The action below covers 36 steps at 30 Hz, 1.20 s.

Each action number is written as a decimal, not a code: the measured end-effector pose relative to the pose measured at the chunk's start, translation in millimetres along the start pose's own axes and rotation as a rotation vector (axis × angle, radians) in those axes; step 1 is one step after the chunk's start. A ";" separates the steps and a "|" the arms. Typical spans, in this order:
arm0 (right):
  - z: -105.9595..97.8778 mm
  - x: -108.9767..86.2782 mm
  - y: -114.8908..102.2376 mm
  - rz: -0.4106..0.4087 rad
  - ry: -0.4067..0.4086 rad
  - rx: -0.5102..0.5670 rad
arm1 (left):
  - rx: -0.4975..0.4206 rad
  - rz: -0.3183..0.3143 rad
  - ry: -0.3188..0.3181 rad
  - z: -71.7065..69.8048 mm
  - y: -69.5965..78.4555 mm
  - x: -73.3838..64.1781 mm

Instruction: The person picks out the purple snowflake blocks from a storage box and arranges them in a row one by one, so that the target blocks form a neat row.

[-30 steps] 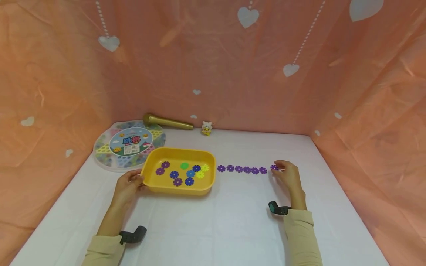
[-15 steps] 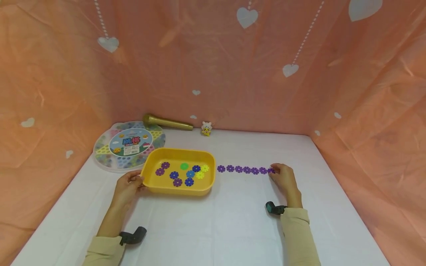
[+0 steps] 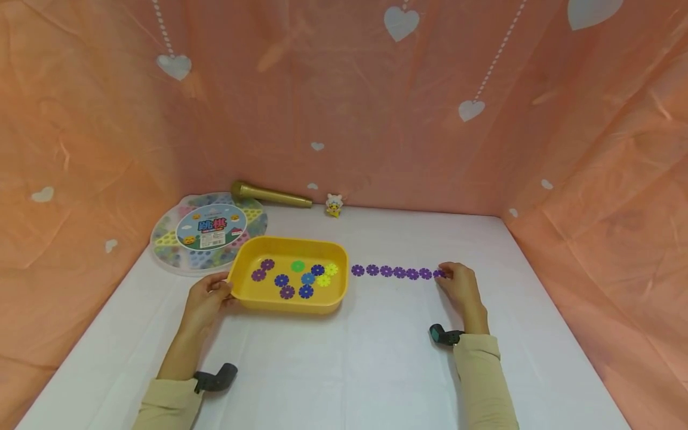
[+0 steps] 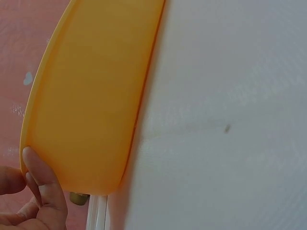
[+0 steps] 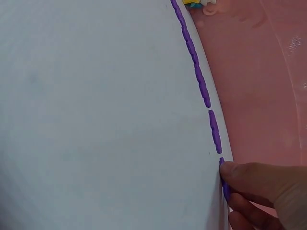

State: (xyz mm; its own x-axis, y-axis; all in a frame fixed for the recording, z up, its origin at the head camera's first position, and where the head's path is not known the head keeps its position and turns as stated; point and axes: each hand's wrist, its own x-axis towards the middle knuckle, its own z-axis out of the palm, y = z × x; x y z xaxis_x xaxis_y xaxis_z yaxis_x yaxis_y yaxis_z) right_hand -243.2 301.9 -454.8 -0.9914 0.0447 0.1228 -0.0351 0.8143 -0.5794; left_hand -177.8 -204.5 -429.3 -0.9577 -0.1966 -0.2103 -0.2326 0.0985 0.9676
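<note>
My left hand (image 3: 206, 301) grips the left rim of a yellow plastic tray (image 3: 290, 307); in the left wrist view thumb and fingers pinch the tray's edge (image 4: 96, 96). Inside the tray lie several flower-shaped plastic discs: purple, dark blue (image 3: 281, 280), light blue, green (image 3: 298, 266) and yellow (image 3: 323, 280). From the tray's right side a row of purple discs (image 3: 399, 272) runs across the table. At its right end my right hand (image 3: 462, 292) pinches a purple disc (image 5: 224, 179), partly hidden by the fingers. A small gap parts it from its neighbour in the right wrist view.
Behind the tray at left lies a round game box (image 3: 211, 228) with a clear lid. A gold toy microphone (image 3: 274, 195) leans across its back edge. Near the back edge stands a small figurine (image 3: 334, 205). Peach cloth (image 3: 355, 119) with hearts encloses the white table.
My right hand has moved slightly left and nearer to me, bringing the purple disc up to the end of the row. My left hand keeps its hold on the tray.
</note>
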 end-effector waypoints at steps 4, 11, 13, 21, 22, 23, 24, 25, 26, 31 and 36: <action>-2.5 -0.7 -2.9 0.009 0.003 -0.006 | -0.015 0.004 -0.001 0.5 -0.3 0.3; -7.7 6.4 -32.2 -0.099 0.072 0.065 | -0.027 0.001 -0.002 0.4 -0.6 1.2; -6.0 11.6 -50.2 -0.180 0.090 0.108 | -0.029 0.001 -0.001 0.6 -0.5 1.1; 20.1 26.2 -137.2 -0.385 0.043 0.281 | -0.054 0.011 -0.013 1.2 -0.2 1.3; 25.3 27.1 -147.9 -0.401 0.024 0.292 | -0.055 0.015 -0.013 1.3 -0.5 1.6; 31.1 27.8 -157.5 -0.423 0.007 0.292 | -0.053 0.018 -0.012 1.5 -0.6 1.8; 36.9 28.1 -167.0 -0.438 -0.015 0.292 | -0.049 0.021 -0.014 1.7 -0.9 2.1; 42.8 27.9 -175.6 -0.448 -0.038 0.293 | -0.047 0.021 -0.014 2.0 -1.2 2.3; 48.8 27.5 -183.7 -0.461 -0.063 0.293 | -0.038 0.021 -0.014 2.2 -1.1 2.4; 81.0 21.4 -213.6 -0.493 -0.202 0.294 | -0.046 0.016 -0.016 2.3 -0.7 2.1; 111.5 11.6 -233.2 -0.510 -0.344 0.208 | -0.065 0.022 -0.010 -0.1 -0.8 1.6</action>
State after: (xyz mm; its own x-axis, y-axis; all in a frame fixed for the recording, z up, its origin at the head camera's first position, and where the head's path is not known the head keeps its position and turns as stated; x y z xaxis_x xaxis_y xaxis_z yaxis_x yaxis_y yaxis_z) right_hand -260.6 48.0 -408.1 -0.8265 -0.5341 0.1782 -0.5012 0.5538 -0.6649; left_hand -179.2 -205.0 -430.4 -0.9640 -0.1857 -0.1901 -0.2005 0.0387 0.9789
